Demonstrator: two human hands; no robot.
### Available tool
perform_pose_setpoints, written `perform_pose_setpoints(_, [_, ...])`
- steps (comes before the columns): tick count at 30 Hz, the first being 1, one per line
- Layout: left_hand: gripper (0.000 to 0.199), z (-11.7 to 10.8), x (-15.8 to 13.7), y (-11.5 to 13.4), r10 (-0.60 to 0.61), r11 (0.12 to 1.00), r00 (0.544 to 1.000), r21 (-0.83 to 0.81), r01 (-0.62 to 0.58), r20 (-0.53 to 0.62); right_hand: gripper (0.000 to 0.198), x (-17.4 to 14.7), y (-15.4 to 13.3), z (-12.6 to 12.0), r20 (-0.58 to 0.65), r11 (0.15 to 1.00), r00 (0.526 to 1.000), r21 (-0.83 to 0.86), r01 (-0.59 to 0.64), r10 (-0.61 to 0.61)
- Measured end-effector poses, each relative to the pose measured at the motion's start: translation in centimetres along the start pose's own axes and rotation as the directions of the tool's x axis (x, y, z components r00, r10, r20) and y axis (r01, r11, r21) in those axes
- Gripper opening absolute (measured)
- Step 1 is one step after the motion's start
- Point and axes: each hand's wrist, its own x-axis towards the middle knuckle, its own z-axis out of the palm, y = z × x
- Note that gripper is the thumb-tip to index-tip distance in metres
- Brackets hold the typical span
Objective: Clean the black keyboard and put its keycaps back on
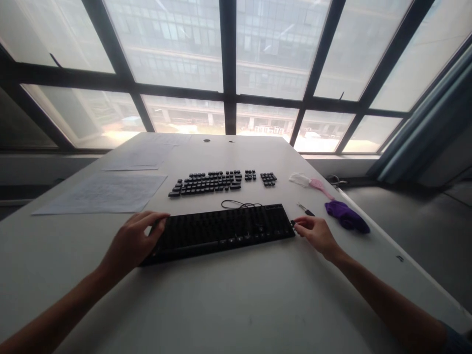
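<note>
A black keyboard base lies slightly turned on the white table, its key area dark and seemingly without keycaps. My left hand grips its left end, thumb on top near the corner. At the right end, my right hand pinches a small black piece that looks like a keycap, close against the keyboard's edge. Beyond the base, loose black keycaps sit in keyboard-like rows, with smaller groups to their right. A thin black cable loops behind the base.
Right of the keyboard lie a small pointed tool, a purple cloth and a pink-and-white item. Printed paper sheets rest on the left of the white table. Large windows stand behind; the table's right edge runs past my right arm.
</note>
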Motion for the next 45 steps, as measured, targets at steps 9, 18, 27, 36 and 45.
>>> perform_pose_setpoints(9, [0.033,-1.0,-2.3,-3.3,-0.195,0.981,0.978,0.014,0.195,0.073,0.024,-0.4,-0.3,1.2,-0.034,0.991,0.998,-0.127,0.043,-0.047])
perform_pose_setpoints(18, [0.052,-0.6,-2.8,-2.6,-0.361,0.924,0.898,-0.035,0.381,0.252,0.016,-1.0,-0.4,2.0,0.000,0.754,0.902,-0.548,0.362,-0.432])
perform_pose_setpoints(27, [0.053,-0.4,-2.8,-2.5,-0.380,0.917,0.896,-0.033,0.398,0.229,0.038,-3.4,0.8,1.5,0.150,0.667,0.897,-0.620,0.413,-0.416])
perform_pose_setpoints(36, [0.049,-1.0,-3.1,-1.6,-0.351,0.922,0.906,-0.079,0.378,0.238,0.041,-1.4,0.2,0.3,0.037,0.706,0.920,-0.629,0.324,-0.390])
perform_pose_setpoints(45, [0.033,0.0,4.2,-6.0,-0.135,0.987,0.991,-0.084,0.136,0.019,0.021,5.6,-11.2,9.0,0.252,0.621,0.748,-0.430,0.655,-0.614])
